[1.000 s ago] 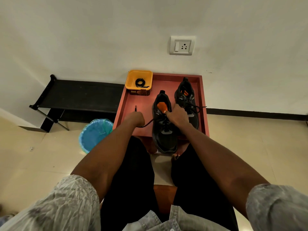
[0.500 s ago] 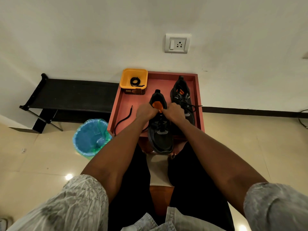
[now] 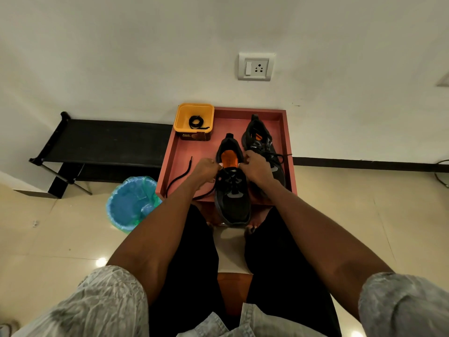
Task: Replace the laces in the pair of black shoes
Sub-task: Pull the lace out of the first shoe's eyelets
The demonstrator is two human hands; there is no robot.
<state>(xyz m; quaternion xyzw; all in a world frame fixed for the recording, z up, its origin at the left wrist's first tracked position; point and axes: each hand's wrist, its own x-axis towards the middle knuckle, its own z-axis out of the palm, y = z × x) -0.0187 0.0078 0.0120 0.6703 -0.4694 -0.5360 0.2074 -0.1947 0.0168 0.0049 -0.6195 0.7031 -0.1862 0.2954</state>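
Observation:
Two black shoes with orange insoles stand on a red tray (image 3: 184, 152). The near shoe (image 3: 234, 200) overhangs the tray's front edge. My left hand (image 3: 206, 170) pinches the near shoe's collar on its left side, and my right hand (image 3: 256, 170) pinches it on the right. A loose black lace (image 3: 178, 177) trails from the near shoe across the tray to the left. The far shoe (image 3: 261, 142) lies behind my right hand with its lace still threaded. A coiled black lace (image 3: 196, 122) sits in a yellow tub (image 3: 181, 117) at the tray's back left corner.
A blue-lined bin (image 3: 132, 203) stands on the floor left of the tray. A black folding rack (image 3: 102, 142) runs along the wall further left. A wall socket (image 3: 256, 67) is above the tray. My knees and a wooden seat fill the foreground.
My left hand let go of the lace it had pulled out to the left and came back to the near shoe's collar. The lace now lies slack on the tray.

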